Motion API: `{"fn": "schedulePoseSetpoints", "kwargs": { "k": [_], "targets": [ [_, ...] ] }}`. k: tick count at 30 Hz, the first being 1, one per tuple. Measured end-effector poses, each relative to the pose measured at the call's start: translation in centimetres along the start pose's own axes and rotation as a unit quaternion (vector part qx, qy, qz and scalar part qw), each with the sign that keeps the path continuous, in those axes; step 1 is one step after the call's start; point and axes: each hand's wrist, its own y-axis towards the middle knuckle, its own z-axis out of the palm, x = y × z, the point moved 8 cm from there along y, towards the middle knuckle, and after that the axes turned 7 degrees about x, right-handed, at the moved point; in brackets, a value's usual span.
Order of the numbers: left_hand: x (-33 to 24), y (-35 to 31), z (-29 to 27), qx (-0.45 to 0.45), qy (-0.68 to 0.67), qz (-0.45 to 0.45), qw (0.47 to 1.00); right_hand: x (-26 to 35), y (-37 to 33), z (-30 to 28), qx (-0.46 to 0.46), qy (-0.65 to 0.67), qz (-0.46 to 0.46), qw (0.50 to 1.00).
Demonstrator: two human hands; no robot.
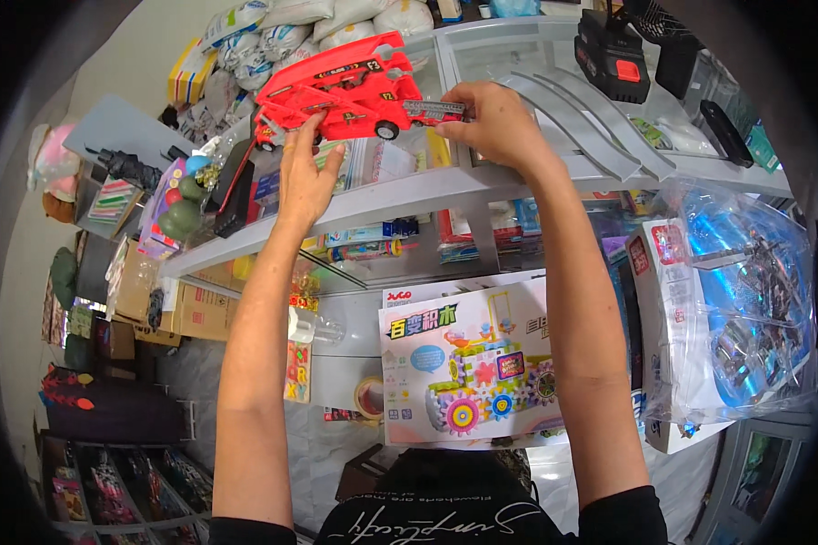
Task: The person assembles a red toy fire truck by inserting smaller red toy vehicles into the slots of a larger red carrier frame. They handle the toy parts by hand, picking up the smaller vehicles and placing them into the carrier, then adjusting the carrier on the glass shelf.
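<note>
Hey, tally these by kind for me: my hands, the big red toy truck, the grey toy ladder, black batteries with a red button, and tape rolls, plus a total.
Left hand and right hand: 2
Big red toy truck: 1
Grey toy ladder: 1
Black battery: 1
Tape roll: 1
Total: 6

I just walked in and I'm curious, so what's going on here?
A person is handling a red plastic toy truck at a grey-framed glass counter. The left hand touches its side, while the right hand pinches a small red toy vehicle with a grey ladder at its end. Nearer the person lies a pale box picturing colourful toy gears.
</note>
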Motion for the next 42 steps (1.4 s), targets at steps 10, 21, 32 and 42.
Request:
{"fn": "schedulePoseSetpoints", "kwargs": {
  "k": [10, 21, 32, 42],
  "targets": [
    [-0.2, -0.2, -0.2, 0.013, 0.006, -0.030, 0.999, 0.3, -1.7, -3.3, -0.031, -0.104, 0.025, 0.994],
    [-0.1, 0.0, 0.1, 0.007, 0.004, -0.004, 1.000, -1.0, -0.9, -1.6, -0.071, -0.033, 0.008, 0.997],
    [-0.6, -0.4, -0.6, -0.026, 0.007, 0.039, 0.999, 2.0, -5.1, -6.8, -0.236, -0.188, -0.019, 0.953],
    [-12.0, -1.8, 0.7, -0.037, -0.035, 0.288, 0.956, -0.6, -5.6, -8.7, -0.203, -0.332, 0.050, 0.920]
  ]
}}
